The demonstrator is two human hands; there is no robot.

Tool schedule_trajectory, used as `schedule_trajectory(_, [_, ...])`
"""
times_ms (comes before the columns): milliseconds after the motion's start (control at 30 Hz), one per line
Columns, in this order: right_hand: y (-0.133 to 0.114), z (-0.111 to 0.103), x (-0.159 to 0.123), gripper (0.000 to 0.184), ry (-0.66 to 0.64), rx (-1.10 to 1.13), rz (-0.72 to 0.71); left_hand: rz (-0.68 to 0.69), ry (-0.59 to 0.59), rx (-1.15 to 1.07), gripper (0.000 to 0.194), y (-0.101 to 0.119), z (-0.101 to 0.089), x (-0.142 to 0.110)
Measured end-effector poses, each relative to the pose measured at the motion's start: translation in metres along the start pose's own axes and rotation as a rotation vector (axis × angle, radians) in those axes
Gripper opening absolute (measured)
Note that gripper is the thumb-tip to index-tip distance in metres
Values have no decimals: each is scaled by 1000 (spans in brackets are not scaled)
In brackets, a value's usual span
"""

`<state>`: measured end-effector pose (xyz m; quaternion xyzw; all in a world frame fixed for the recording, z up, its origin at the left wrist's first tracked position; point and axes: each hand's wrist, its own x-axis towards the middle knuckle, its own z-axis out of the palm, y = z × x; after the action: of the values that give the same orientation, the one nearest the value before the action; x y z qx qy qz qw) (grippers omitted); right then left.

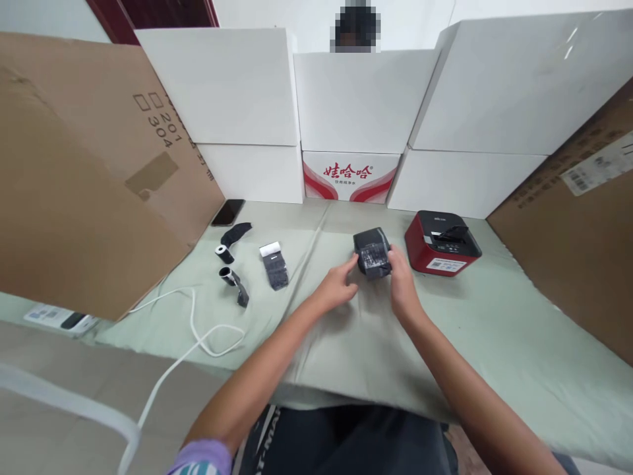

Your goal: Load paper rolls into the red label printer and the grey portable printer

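Observation:
A small block-shaped package (373,253) wrapped in black, with a shiny patch of print on the side toward me, sits between my hands above the cloth-covered table. My right hand (403,280) grips its right side, fingers partly hidden behind it. On the opposite side, my left hand (337,282) steadies the package with the index fingertip at its left edge, the thumb sticking out below. Close to my right hand stands a red and black label printer (442,244), a black strip rising from its top slot.
Left on the green cloth (316,316) lie several partly unrolled black label rolls (275,265) and a phone (228,212). A white cable (194,323) crosses the front left edge. White boxes (363,102) wall the back; brown cardboard (84,171) flanks the sides. A person's head shows beyond.

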<state>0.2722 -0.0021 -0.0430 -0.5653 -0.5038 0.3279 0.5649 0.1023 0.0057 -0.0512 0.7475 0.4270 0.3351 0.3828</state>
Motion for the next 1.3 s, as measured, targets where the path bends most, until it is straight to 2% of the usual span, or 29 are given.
schedule_trajectory(100, [-21, 14, -39, 65, -35, 10, 85, -7, 61, 17, 89, 6, -18, -41])
schedule_trajectory(200, [-23, 25, -72, 62, -103, 62, 120, 5, 71, 98, 89, 11, -28, -71])
schedule_trajectory(333, [-11, 29, -106, 69, -115, 31, 182, 7, 39, 148, 90, 10, -26, -94])
schedule_trajectory(433, [-3, 27, -116, 71, -102, -3, 182, -21, 48, 129, 84, 9, -28, -100])
schedule_trajectory(500, [-1, 26, -110, 70, -96, 7, 189, -84, 84, 117, 73, 9, -36, -93])
schedule_trajectory(567, [0, 27, -90, 68, -66, 61, 217, -163, 104, 121, 63, 7, -49, -74])
schedule_trajectory(700, [2, 41, -32, 56, 71, 326, 329, -215, -84, 109, 63, -8, -73, -12])
schedule_trajectory(767, [5, 50, -11, 47, 120, 410, 356, -219, -124, 31, 70, -21, -74, 14])
schedule_trajectory(833, [11, 55, -1, 41, 139, 466, 356, -194, -153, -153, 73, -35, -68, 27])
schedule_trajectory(1000, [27, 55, -7, 38, 101, 496, 261, -131, -217, -496, 78, -61, -57, 19])
schedule_trajectory(1133, [32, 53, -10, 37, 93, 443, 222, -155, -271, -597, 78, -68, -61, 13])
schedule_trajectory(1300, [33, 53, -9, 33, 76, 412, 180, -158, -278, -641, 77, -68, -62, 15])
